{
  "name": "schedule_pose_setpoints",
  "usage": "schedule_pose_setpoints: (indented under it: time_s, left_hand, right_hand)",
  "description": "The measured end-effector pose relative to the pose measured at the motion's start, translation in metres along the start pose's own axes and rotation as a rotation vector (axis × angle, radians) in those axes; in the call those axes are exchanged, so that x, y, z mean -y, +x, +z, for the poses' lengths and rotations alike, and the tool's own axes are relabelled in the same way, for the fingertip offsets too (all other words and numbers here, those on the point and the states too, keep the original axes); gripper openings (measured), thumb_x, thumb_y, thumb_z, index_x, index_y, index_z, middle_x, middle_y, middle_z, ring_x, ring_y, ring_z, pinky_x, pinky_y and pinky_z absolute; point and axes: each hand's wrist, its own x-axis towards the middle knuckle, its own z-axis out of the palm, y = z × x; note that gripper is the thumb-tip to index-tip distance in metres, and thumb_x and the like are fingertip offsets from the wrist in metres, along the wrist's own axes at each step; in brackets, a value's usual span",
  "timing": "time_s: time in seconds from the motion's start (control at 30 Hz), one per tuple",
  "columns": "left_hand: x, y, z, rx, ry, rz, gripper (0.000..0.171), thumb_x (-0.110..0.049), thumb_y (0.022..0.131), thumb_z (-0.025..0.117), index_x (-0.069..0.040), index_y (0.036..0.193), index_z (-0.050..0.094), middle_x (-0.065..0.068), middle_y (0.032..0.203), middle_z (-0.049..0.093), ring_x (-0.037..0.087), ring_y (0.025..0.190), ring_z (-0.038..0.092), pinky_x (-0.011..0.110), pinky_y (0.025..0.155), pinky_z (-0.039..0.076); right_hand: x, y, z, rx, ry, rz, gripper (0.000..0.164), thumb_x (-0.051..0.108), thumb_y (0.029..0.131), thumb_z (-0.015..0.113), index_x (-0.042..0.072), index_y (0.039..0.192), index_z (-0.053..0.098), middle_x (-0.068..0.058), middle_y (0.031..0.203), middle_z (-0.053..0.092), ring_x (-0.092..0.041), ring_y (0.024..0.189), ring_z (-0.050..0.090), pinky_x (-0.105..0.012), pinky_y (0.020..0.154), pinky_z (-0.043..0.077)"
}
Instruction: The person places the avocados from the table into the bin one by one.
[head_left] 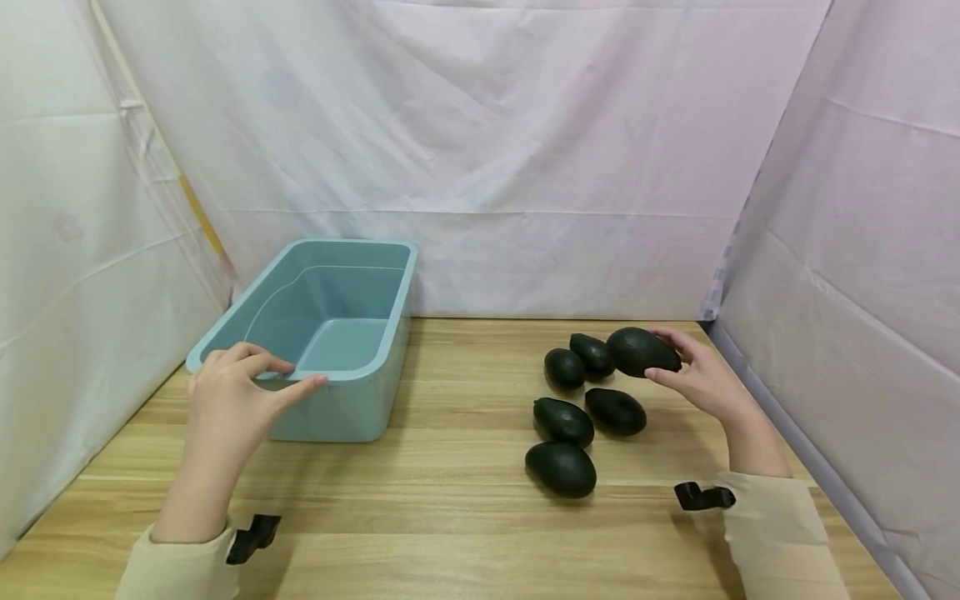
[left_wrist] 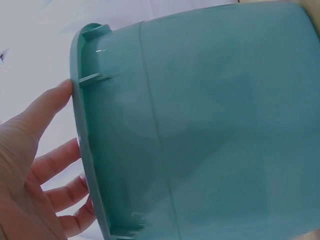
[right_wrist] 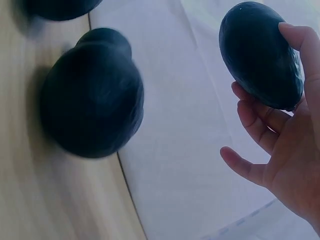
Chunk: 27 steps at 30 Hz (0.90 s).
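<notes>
Avocados [head_left: 561, 469] x6, 1 in R fingers [right_wrist: 257, 126], blue tub [head_left: 326, 414] x1

Right wrist view blurs nearer avocado [right_wrist: 92, 102], crops upper avocado [right_wrist: 65, 7] at top edge; left wrist view crops bin [left_wrist: 225, 125].

We are making out no readable text, label, brand, number or sign in any of the three views.
</notes>
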Motion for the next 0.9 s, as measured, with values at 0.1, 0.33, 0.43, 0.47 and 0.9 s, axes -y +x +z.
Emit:
schedule_pose_setpoints:
  time_s: [0.1, 0.33, 0.43, 0.47, 0.9]
  left_hand:
    - [-0.001, 0.001, -0.001, 0.027, 0.007, -0.009, 0.039, -0.034, 0.063, 0.09, -0.003, 0.08, 0.074, 0.011, 0.088, 0.061, 0.034, 0.087, 0.048, 0.066, 0.086, 0.027]
    - [-0.003, 0.002, -0.003, 0.043, 0.014, -0.012, 0.039, -0.035, 0.064, 0.089, -0.003, 0.079, 0.074, 0.012, 0.088, 0.061, 0.034, 0.086, 0.048, 0.061, 0.082, 0.029]
    - [-0.004, 0.003, -0.004, 0.049, 0.02, -0.007, 0.039, -0.036, 0.064, 0.089, -0.003, 0.079, 0.074, 0.012, 0.088, 0.062, 0.033, 0.085, 0.048, 0.059, 0.08, 0.031]
    - [-0.004, 0.003, -0.004, 0.051, 0.022, -0.005, 0.039, -0.036, 0.065, 0.089, -0.003, 0.079, 0.074, 0.013, 0.088, 0.062, 0.034, 0.085, 0.048, 0.058, 0.08, 0.031]
    - [-0.007, 0.01, -0.012, 0.171, 0.065, -0.03, 0.048, -0.049, 0.071, 0.081, -0.003, 0.082, 0.075, 0.017, 0.092, 0.065, 0.038, 0.087, 0.05, 0.051, 0.073, 0.037]
  right_hand:
    - [0.008, 0.002, 0.001, 0.004, -0.003, -0.002, 0.056, 0.02, 0.088, 0.072, 0.005, 0.136, 0.048, -0.018, 0.126, 0.055, -0.047, 0.122, 0.044, -0.056, 0.089, 0.039]
    - [0.017, 0.008, 0.01, -0.003, 0.073, -0.073, 0.052, 0.011, 0.088, 0.07, 0.003, 0.135, 0.049, -0.012, 0.122, 0.056, -0.017, 0.11, 0.051, -0.021, 0.076, 0.047]
    - [0.021, 0.011, 0.012, -0.003, 0.079, -0.091, 0.052, 0.011, 0.088, 0.07, 0.004, 0.135, 0.049, -0.011, 0.122, 0.056, -0.011, 0.11, 0.05, -0.018, 0.08, 0.043]
    - [0.022, 0.012, 0.013, -0.003, 0.078, -0.093, 0.052, 0.011, 0.088, 0.07, 0.004, 0.136, 0.049, -0.011, 0.123, 0.056, -0.013, 0.111, 0.05, -0.019, 0.081, 0.043]
    - [0.04, 0.023, 0.019, 0.026, 0.122, -0.092, 0.057, 0.005, 0.086, 0.071, 0.002, 0.137, 0.047, -0.016, 0.126, 0.055, -0.03, 0.116, 0.049, -0.019, 0.08, 0.043]
